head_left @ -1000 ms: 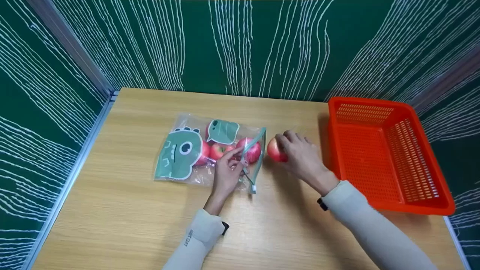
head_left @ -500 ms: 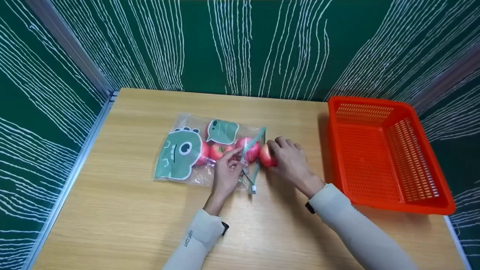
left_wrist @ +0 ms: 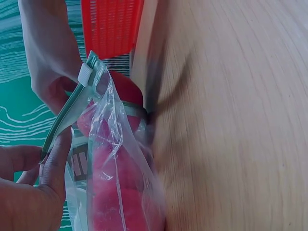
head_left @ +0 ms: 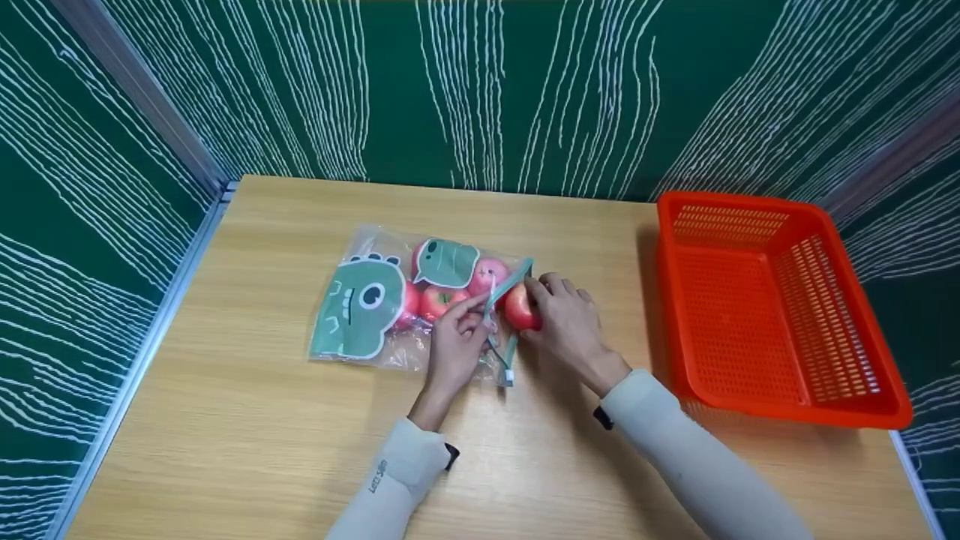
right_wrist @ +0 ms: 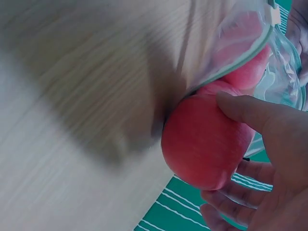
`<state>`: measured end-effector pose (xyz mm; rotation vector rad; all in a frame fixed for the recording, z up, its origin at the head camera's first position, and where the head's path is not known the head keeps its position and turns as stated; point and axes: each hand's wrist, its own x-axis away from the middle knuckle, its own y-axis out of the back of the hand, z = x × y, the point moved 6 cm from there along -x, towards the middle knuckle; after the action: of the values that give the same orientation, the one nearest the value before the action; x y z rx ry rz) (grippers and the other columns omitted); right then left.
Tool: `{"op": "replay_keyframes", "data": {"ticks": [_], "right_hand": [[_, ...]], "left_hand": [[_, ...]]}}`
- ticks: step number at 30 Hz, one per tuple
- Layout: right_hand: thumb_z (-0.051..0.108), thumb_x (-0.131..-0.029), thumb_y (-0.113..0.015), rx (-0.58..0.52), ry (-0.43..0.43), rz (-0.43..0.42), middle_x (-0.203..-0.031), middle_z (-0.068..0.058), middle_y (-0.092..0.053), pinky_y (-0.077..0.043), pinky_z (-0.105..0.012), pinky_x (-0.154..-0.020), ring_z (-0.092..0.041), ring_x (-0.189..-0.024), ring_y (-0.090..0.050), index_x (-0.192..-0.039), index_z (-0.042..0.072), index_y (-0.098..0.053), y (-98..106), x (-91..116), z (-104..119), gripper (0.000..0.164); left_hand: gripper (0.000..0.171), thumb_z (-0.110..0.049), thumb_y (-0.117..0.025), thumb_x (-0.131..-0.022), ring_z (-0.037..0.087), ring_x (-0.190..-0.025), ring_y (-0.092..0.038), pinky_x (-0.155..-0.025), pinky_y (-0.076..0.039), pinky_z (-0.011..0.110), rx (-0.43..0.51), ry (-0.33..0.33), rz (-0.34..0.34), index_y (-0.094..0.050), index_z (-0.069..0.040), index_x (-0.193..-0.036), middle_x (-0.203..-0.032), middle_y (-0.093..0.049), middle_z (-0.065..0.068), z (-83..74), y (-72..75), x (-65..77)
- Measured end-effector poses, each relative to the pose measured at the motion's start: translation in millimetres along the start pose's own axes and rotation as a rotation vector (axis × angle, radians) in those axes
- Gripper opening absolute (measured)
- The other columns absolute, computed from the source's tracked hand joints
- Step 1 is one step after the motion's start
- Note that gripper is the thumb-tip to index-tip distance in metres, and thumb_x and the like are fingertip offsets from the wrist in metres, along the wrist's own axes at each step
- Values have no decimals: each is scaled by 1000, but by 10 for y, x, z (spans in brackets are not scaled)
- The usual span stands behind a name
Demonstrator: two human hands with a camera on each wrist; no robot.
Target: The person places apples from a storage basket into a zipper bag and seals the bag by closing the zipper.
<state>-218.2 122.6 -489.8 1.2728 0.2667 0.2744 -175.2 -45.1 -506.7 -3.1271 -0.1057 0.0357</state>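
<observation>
A clear zip bag (head_left: 409, 352) with green dinosaur prints lies on the table, holding several red apples (head_left: 442, 301). My left hand (head_left: 454, 349) pinches the upper edge of its mouth, lifting the green zip strip (left_wrist: 65, 113); the white slider (left_wrist: 85, 74) sits at the strip's end. My right hand (head_left: 570, 322) grips another apple (right_wrist: 209, 139), thumb on one side and fingers on the other. This apple is at the mouth of the bag, partly past the strip, close against the apples inside. Part of it is hidden by the right hand in the head view.
An orange-red plastic basket (head_left: 787, 415) with slotted walls stands at the right of the wooden table (head_left: 247, 420), with nothing seen inside. Green panels with white wavy lines (head_left: 480, 97) rise behind the table and at both sides.
My right hand has moved left with its apple, from beside the bag into its mouth. One apple inside has shifted back and to the left. The left hand has stayed in place.
</observation>
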Motion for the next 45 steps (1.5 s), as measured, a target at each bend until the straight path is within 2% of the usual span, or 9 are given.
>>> {"op": "replay_keyframes", "data": {"ticks": [11,21,27,36,41,45], "right_hand": [[30,-82,-93,-22,-24,-37,-144,-23,-57,-53,-59,-108,-41,-129,-59,-151,1,-55,-126,-22,124,84],[29,-83,-92,-79,-9,-90,-147,-20,-58,-54,-58,-107,-38,-130,-59,-151,3,-56,-205,-9,158,81],[29,-81,-94,-111,39,-139,-149,-19,-58,-57,-57,-100,-39,-128,-62,-146,3,-61,-228,-14,198,77],[26,-81,-94,-111,89,-184,-137,-17,-64,-58,-53,-97,-36,-120,-65,-137,3,-68,-255,-48,256,66],[27,-84,-92,-116,105,-175,-137,-16,-65,-58,-51,-96,-36,-120,-64,-139,3,-67,-279,-62,284,65],[26,-84,-92,-130,112,-164,-140,-16,-63,-57,-50,-96,-35,-123,-63,-141,4,-66,-290,-77,285,67]], "left_hand": [[45,14,-62,-93,18,-82,-68,-68,-58,19,-83,5,-13,-69,1,-136,-117,-68,18,-15,-4,-11],[44,12,-63,-95,20,-84,-68,-70,-59,20,-78,4,-11,-68,0,-137,-118,-67,18,-13,-1,-5],[44,15,-62,-94,21,-83,-70,-66,-60,21,-26,-3,6,-67,4,-137,-118,-66,20,-32,-17,2],[45,14,-64,-93,28,-99,-72,-85,-63,27,-58,-31,0,-67,3,-137,-130,-66,20,-69,-13,0],[46,15,-64,-93,31,-105,-69,-90,-63,27,-66,-46,-4,-67,3,-137,-133,-65,20,-84,-10,4],[47,16,-64,-93,32,-105,-69,-89,-63,27,-55,-45,-4,-67,3,-138,-134,-65,19,-87,-7,5]]}}
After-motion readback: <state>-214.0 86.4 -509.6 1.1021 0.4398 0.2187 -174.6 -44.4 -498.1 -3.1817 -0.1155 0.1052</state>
